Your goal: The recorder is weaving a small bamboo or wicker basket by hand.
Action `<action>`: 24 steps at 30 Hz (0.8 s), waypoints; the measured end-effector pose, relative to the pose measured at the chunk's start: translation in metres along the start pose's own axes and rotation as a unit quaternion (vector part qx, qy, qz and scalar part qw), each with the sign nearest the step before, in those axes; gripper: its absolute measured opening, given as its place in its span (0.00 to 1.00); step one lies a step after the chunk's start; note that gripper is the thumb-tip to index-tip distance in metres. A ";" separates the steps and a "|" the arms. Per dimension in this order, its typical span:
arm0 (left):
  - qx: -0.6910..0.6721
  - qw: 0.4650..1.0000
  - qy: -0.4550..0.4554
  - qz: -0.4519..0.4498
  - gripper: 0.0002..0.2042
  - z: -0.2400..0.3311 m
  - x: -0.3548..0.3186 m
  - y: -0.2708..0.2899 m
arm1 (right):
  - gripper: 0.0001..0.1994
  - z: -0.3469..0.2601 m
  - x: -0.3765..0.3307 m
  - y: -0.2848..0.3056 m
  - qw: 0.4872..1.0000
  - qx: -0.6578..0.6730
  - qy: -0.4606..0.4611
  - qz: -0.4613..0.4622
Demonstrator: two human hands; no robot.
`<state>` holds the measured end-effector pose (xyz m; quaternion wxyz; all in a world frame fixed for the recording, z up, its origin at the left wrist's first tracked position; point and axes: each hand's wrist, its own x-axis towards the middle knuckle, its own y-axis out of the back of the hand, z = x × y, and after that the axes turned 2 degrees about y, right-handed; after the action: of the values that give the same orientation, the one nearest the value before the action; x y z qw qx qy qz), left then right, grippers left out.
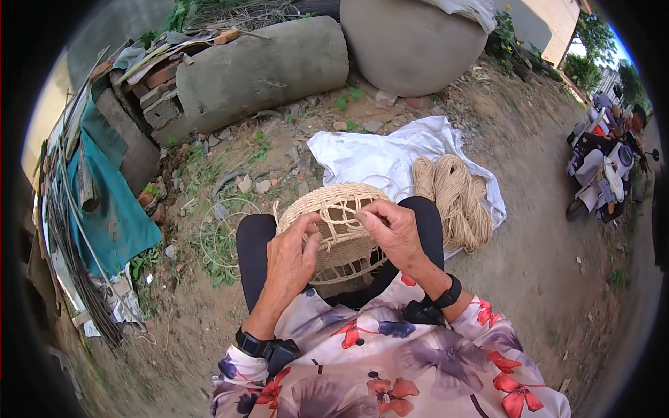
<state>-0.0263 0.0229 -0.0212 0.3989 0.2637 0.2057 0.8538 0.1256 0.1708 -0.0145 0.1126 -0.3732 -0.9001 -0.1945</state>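
Watching remotely from the head camera, I start at the left, where a teal cloth (115, 202) hangs beside rubble. Nearer the knees, thin loops of cord (203, 240) lie loose on the ground; I judge they could tangle or pick up grit if dragged. My left hand (291, 261) comes next, fingers bent against the near-left side of the basket; I cannot tell whether they pinch anything. The woven basket (348, 249) sits between the knees, in front of the lap. With only the legs and hands steadying it, I think it could roll or slip if one side were pulled harder. Its open lattice faces up toward me, the tight band curves along the far side, and its long axis seems to run left to right. My right hand (397, 237) has thumb and forefinger nearly together, apparently on pale strands (341, 221); too sharp a tug could distort the gaps. Farther right, cord bundles (460, 205) rest on a white sheet (355, 157), well apart from a scooter (613, 167).
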 end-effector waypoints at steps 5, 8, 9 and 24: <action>-0.015 0.999 -0.042 0.017 0.12 -0.004 -0.013 -0.018 | 0.08 0.000 -0.003 -0.010 0.998 -0.057 0.003 0.015; 0.000 0.998 0.002 0.063 0.13 -0.008 -0.007 -0.007 | 0.08 0.008 -0.001 -0.016 0.993 -0.102 0.054 0.012; 0.009 0.998 0.000 0.069 0.13 -0.013 -0.005 -0.005 | 0.08 0.008 0.001 -0.018 0.990 -0.119 0.070 0.010; -0.526 0.808 0.249 -0.092 0.15 -0.046 -0.007 0.006 | 0.09 0.014 0.015 -0.017 0.970 -0.180 0.161 -0.013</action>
<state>-0.0542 0.0077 -0.0552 0.4886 -0.2279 -0.1588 0.8271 0.1017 0.1754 -0.0267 0.1846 -0.3397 -0.8252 -0.4119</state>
